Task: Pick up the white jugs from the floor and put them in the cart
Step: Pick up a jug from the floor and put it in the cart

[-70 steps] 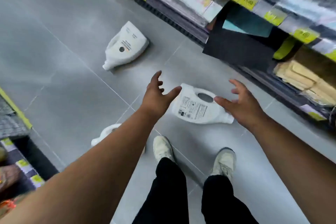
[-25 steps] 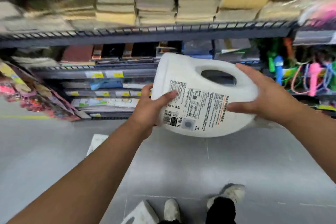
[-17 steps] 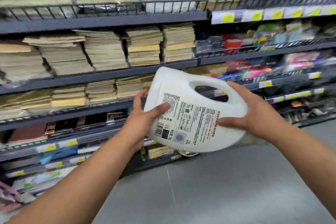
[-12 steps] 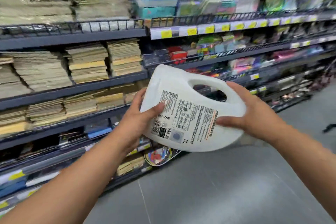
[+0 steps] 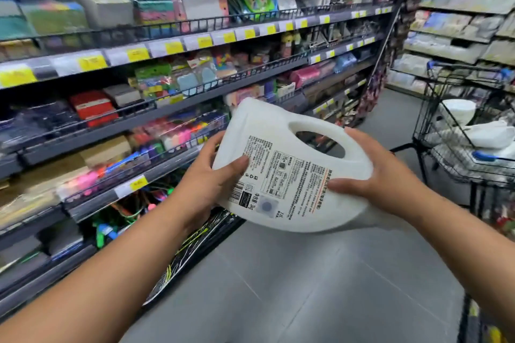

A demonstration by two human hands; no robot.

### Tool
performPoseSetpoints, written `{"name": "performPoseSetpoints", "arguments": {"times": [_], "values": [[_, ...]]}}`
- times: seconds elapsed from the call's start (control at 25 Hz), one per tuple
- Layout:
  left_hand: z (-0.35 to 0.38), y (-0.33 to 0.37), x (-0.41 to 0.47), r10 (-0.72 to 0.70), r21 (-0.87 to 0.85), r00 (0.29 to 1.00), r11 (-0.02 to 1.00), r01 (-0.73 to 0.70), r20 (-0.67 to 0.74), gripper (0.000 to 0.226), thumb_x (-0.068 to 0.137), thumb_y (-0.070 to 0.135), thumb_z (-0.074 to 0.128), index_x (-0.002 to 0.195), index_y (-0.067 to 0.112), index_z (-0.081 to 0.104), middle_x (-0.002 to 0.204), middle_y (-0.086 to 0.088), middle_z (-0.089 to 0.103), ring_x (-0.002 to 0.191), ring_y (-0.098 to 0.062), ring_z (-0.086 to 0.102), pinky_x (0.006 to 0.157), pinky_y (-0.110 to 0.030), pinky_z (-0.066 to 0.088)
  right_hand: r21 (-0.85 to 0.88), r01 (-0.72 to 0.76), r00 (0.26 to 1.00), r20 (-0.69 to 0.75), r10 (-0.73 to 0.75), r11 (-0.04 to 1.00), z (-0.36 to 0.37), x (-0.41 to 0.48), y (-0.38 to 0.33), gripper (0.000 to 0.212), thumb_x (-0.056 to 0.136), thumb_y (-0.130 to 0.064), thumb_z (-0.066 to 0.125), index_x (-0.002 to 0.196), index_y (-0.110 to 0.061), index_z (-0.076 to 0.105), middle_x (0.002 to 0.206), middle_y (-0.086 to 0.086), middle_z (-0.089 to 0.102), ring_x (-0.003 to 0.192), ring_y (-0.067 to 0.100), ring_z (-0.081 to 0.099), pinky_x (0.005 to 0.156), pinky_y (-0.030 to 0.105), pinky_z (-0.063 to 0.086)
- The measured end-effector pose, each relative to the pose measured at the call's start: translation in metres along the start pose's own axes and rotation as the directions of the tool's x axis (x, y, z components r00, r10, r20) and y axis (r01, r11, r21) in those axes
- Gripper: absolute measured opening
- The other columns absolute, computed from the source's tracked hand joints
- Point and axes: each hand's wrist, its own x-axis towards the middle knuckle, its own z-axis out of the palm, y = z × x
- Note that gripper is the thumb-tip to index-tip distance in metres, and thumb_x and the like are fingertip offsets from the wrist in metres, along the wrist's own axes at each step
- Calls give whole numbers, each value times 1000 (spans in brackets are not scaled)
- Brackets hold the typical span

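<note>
I have lifted one white jug (image 5: 289, 175) from the floor and turned toward the cart (image 5: 468, 131), which now appears at the right. My left hand (image 5: 211, 175) and right hand (image 5: 381, 175) both grasp it, fingers closed on its sides. The cart already holds white things. Shelves (image 5: 167, 44) stand close on the left.

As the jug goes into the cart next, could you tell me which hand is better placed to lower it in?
The right hand, probably. It grips the white jug at its handle end, on the side toward the cart; the left hand supports the far side.
</note>
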Motion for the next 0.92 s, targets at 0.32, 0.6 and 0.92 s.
{"name": "performPoseSetpoints", "arguments": {"times": [0.32, 0.6, 0.92], "values": [[136, -20, 224, -77, 16, 948, 997, 75, 309, 59, 70, 21, 71, 125, 35, 55, 102, 6, 77, 84, -14, 75, 60, -30, 59, 12, -288, 922, -267, 280, 958, -96, 90, 122, 113, 39, -73, 78, 142, -52, 35, 132, -11, 56, 119, 12, 55, 107, 39, 43], [308, -56, 370, -129, 83, 847, 991, 101, 516, 54, 78, 16, 69, 127, 32, 55, 110, -1, 75, 84, -17, 74, 61, -31, 60, 68, -433, 804, -422, 419, 899, -206, 131, 242, 114, 43, -69, 84, 144, -49, 36, 133, -12, 55, 117, 12, 56, 105, 34, 45], [514, -124, 502, -218, 114, 799, 976, 186, 561, 64, 72, 22, 80, 129, 38, 55, 120, -3, 73, 98, -28, 70, 84, -56, 55, 79, -508, 761, -426, 489, 858, -356, 195, 418, 125, 32, -79, 79, 145, -48, 36, 135, -11, 56, 119, 10, 56, 105, 33, 43]]}}
